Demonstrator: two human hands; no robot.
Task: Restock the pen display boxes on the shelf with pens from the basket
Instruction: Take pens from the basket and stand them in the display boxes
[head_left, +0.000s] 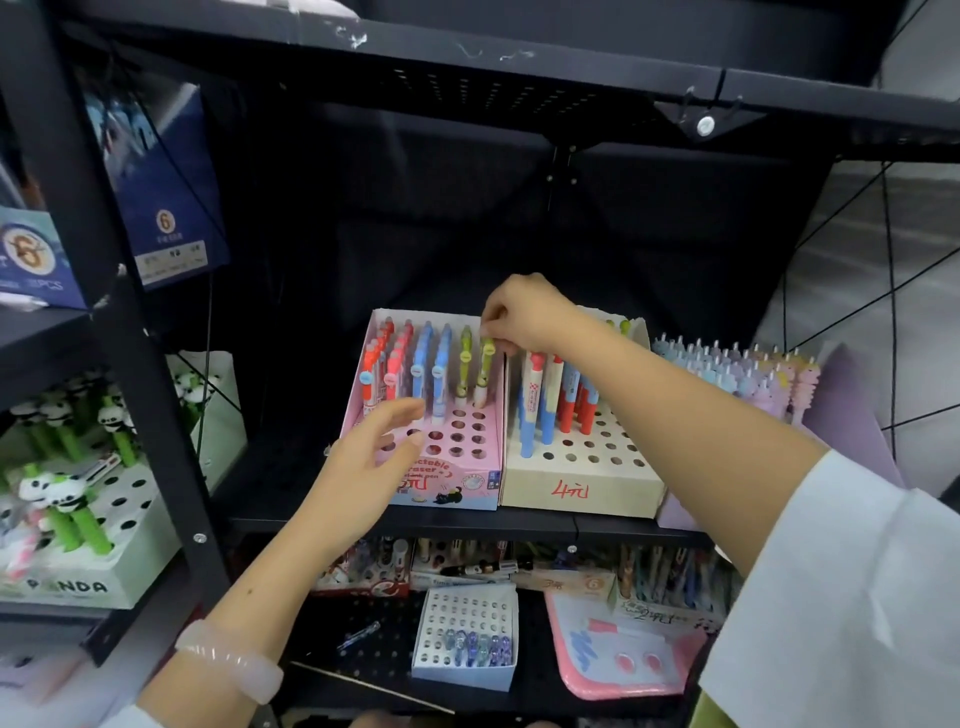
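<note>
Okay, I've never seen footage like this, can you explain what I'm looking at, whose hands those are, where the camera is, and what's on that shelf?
This is one picture from a camera worn on a person's head, looking forward and down, so the two arms reaching in belong to the wearer. No machine is involved.

In front is a black metal shelf. On it stand display boxes with rows of holes for pens. The pink box holds red, blue and green pens at the back, with its front holes empty. Beside it, the cream box holds a few red and blue pens.

The right hand pinches the top of a green pen standing in the pink box. The left hand is open, fingers relaxed, at that box's front, holding nothing.

More pen boxes sit on neighbouring shelves. No basket is visible.
</note>
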